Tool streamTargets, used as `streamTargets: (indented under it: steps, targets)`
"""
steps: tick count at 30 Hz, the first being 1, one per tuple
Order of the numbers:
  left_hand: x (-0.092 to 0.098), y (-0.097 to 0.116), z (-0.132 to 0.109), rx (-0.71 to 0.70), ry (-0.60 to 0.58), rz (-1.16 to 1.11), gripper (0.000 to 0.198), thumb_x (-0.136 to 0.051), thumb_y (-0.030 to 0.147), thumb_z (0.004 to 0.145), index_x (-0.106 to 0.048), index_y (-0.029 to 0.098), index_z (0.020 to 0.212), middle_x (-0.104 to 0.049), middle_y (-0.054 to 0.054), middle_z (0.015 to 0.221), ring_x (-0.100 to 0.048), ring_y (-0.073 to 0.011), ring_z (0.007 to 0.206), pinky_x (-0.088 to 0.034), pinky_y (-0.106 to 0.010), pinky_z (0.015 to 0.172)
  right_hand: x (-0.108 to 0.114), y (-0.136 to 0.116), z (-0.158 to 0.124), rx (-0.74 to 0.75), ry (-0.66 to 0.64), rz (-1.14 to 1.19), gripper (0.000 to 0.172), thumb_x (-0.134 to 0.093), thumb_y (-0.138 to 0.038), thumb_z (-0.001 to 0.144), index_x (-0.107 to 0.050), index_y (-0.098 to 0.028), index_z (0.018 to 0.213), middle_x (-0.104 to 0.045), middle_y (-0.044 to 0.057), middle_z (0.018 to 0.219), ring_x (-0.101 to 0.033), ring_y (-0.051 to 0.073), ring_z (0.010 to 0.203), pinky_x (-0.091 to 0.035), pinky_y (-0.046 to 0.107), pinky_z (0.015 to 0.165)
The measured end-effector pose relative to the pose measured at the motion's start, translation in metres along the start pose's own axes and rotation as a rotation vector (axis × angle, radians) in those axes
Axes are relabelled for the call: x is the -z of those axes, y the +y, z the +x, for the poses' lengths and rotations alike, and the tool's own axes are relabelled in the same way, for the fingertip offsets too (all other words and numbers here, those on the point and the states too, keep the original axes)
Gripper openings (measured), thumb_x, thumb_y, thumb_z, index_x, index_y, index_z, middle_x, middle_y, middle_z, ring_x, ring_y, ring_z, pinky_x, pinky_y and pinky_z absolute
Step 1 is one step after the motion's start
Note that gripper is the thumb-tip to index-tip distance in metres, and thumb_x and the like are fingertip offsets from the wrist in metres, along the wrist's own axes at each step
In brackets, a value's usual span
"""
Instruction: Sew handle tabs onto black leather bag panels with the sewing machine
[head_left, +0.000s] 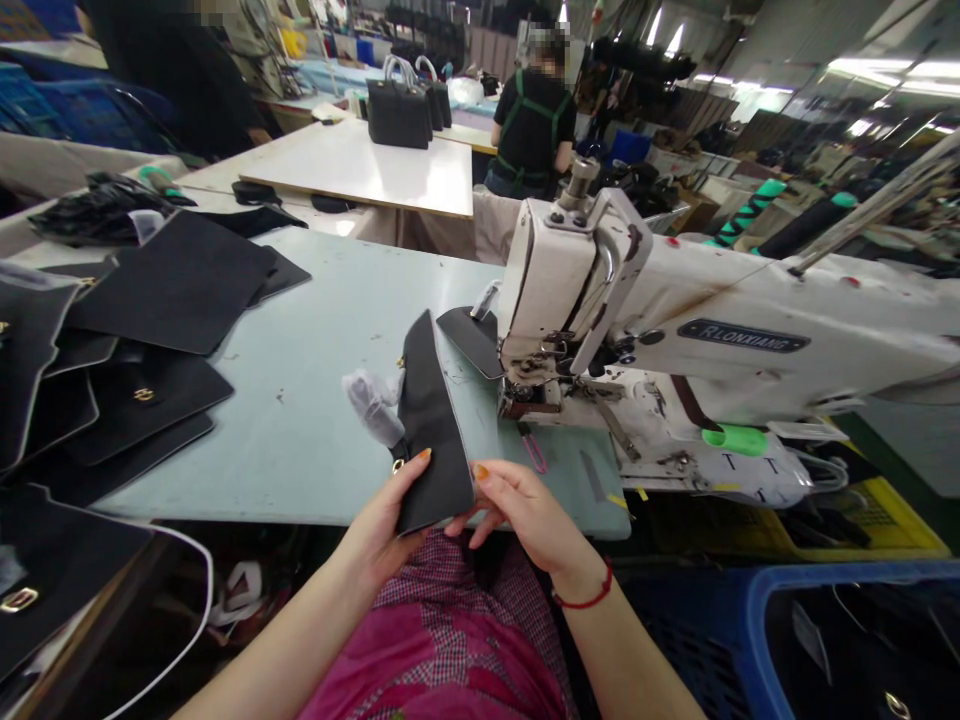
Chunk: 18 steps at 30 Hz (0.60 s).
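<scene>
A black leather panel (430, 420) stands on edge over the near side of the pale green table (315, 400), with a small gold fitting and a white wrapped part (373, 402) on its left side. My left hand (386, 520) grips its lower left edge, thumb on top. My right hand (517, 510) pinches its lower right edge. The panel's far end points toward the needle area of the white sewing machine (675, 340), where another black piece (471, 338) lies under the head.
Stacks of black panels with gold clasps (142, 390) cover the table's left side. A blue crate (825, 640) sits at lower right. Behind, a white table (360, 165) holds black handbags (397, 110), and a person in black (532, 130) stands there.
</scene>
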<state>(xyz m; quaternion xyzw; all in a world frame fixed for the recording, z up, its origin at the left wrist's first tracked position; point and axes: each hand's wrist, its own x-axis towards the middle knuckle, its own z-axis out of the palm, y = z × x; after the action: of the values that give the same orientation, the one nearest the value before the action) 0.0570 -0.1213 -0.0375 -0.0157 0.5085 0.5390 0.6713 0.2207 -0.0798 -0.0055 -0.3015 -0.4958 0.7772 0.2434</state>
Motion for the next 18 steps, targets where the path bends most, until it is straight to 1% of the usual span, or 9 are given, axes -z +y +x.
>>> streamTargets:
  steps: [2,4,6,8,10,12,15,18]
  targets:
    - [-0.008,0.007,0.004,-0.119,0.024,0.029,0.025,-0.067,0.032,0.079,-0.065,0.020,0.101,-0.075,-0.005,0.100,-0.072,-0.0205,0.088,-0.060,-0.030,0.077,0.004,0.001,-0.004,0.009,0.061,0.035,0.042,-0.049,-0.051,0.095,-0.064,-0.012,0.103,-0.071,0.011,0.094,-0.069,0.015,0.069,-0.052,0.018,0.051]
    - [-0.015,0.014,0.007,-0.231,0.037,0.047,0.029,-0.068,0.028,0.078,-0.064,0.020,0.106,-0.073,-0.005,0.108,-0.070,-0.0216,0.098,-0.058,-0.032,0.087,0.007,0.003,-0.005,0.006,0.128,0.051,0.044,-0.048,-0.052,0.095,-0.063,-0.012,0.102,-0.072,0.014,0.094,-0.069,0.015,0.068,-0.050,0.017,0.049]
    - [-0.019,0.018,0.011,-0.304,0.030,0.060,0.032,-0.070,0.027,0.076,-0.065,0.020,0.107,-0.073,-0.005,0.110,-0.069,-0.0217,0.099,-0.058,-0.033,0.090,0.008,0.005,-0.003,0.012,0.171,0.012,0.045,-0.048,-0.053,0.094,-0.063,-0.011,0.098,-0.073,0.015,0.092,-0.068,0.015,0.065,-0.048,0.016,0.047]
    - [-0.024,0.021,0.014,-0.331,0.004,0.065,0.033,-0.074,0.026,0.073,-0.066,0.019,0.104,-0.074,-0.005,0.105,-0.071,-0.0210,0.093,-0.058,-0.032,0.087,0.009,0.006,0.002,0.034,0.200,-0.059,0.045,-0.048,-0.054,0.094,-0.063,-0.011,0.092,-0.073,0.013,0.086,-0.066,0.014,0.061,-0.046,0.016,0.045]
    - [-0.028,0.024,0.018,-0.331,-0.026,0.083,0.033,-0.078,0.027,0.070,-0.068,0.016,0.099,-0.076,-0.006,0.096,-0.072,-0.0201,0.083,-0.059,-0.029,0.080,0.010,0.006,0.008,0.055,0.230,-0.125,0.043,-0.049,-0.052,0.094,-0.062,-0.012,0.085,-0.073,0.011,0.078,-0.064,0.012,0.056,-0.043,0.015,0.043]
    - [-0.034,0.026,0.024,-0.339,-0.046,0.114,0.035,-0.082,0.029,0.066,-0.069,0.014,0.096,-0.076,-0.007,0.089,-0.071,-0.0195,0.075,-0.059,-0.028,0.072,0.013,0.007,0.014,0.069,0.259,-0.160,0.042,-0.050,-0.050,0.094,-0.061,-0.012,0.082,-0.071,0.008,0.070,-0.061,0.011,0.051,-0.040,0.014,0.041]
    - [-0.042,0.033,0.039,-0.348,-0.075,0.162,0.039,-0.084,0.031,0.064,-0.069,0.012,0.094,-0.076,-0.007,0.085,-0.070,-0.0189,0.069,-0.058,-0.026,0.065,0.022,0.011,0.026,0.085,0.308,-0.150,0.042,-0.047,-0.049,0.094,-0.061,-0.012,0.080,-0.069,0.007,0.063,-0.057,0.009,0.044,-0.035,0.015,0.039]
    - [-0.052,0.040,0.058,-0.339,-0.092,0.210,0.042,-0.085,0.031,0.063,-0.069,0.012,0.096,-0.076,-0.007,0.085,-0.070,-0.0177,0.068,-0.057,-0.025,0.065,0.032,0.016,0.039,0.097,0.375,-0.113,0.044,-0.046,-0.050,0.093,-0.062,-0.012,0.078,-0.068,0.007,0.060,-0.055,0.010,0.042,-0.034,0.016,0.038]
